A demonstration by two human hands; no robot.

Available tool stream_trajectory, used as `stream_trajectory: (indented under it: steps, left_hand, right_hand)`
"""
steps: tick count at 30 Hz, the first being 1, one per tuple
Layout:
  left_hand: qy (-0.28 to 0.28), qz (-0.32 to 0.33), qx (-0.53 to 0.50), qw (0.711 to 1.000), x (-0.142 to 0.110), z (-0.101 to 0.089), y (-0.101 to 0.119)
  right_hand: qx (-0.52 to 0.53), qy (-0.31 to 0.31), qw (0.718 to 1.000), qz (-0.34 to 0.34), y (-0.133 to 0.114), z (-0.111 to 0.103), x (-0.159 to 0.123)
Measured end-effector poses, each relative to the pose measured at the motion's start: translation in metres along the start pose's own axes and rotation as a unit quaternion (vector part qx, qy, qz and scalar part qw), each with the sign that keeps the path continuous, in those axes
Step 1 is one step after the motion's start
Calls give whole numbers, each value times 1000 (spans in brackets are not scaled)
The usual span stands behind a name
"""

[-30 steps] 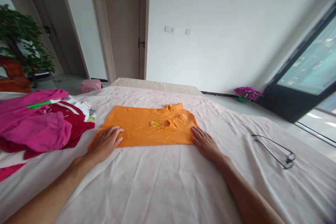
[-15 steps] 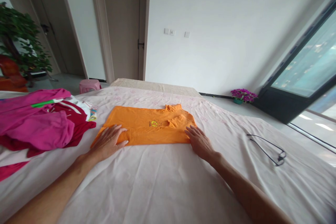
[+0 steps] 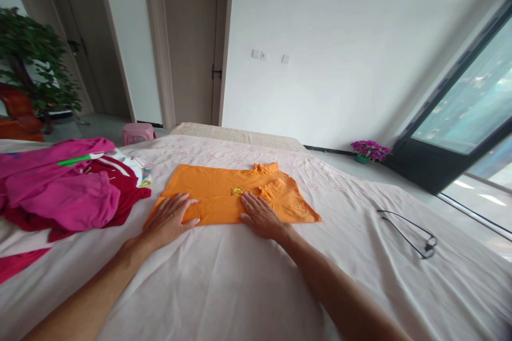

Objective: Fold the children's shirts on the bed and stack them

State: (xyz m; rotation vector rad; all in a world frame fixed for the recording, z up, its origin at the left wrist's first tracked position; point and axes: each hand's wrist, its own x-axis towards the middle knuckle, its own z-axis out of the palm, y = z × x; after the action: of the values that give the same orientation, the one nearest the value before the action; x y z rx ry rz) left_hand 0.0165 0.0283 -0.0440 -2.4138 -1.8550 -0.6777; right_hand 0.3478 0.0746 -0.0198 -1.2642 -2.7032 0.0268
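An orange shirt lies flat and folded on the pale bed sheet, its collar toward the right and a small yellow print near its middle. My left hand rests on the shirt's near left part, fingers stretched out and thumb apart. Flat on the near middle of the shirt, beside the print, lies my right hand, its fingers extended. Neither hand grips the cloth. Part of the print and the neck opening is covered by my right fingers.
A heap of pink and red clothes sits on the left. Black-framed glasses lie on the sheet at right. Beyond the bed stand a pink stool, a pot of purple flowers and a leafy plant.
My right hand has slid left from the shirt's right end to its middle, uncovering the near right corner. My left hand stays on the left part. The view has tilted up slightly.
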Motion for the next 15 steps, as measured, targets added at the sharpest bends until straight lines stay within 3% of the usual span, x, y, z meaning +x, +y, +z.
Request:
stream_trajectory:
  steps: [5,9,11,15]
  left_hand:
    - [-4,0,2,1000,0,0,1]
    - [-3,2,5,1000,0,1,0]
    - [-1,5,8,1000,0,1,-1]
    - [-6,4,9,1000,0,1,-1]
  right_hand:
    - [-15,-3,1000,26,-15,-4,2]
    - [15,0,998,-65,-35,2,8]
    - [23,-3,997,-77,-33,5,13]
    - [11,-1,1000,-16,-14,2,21]
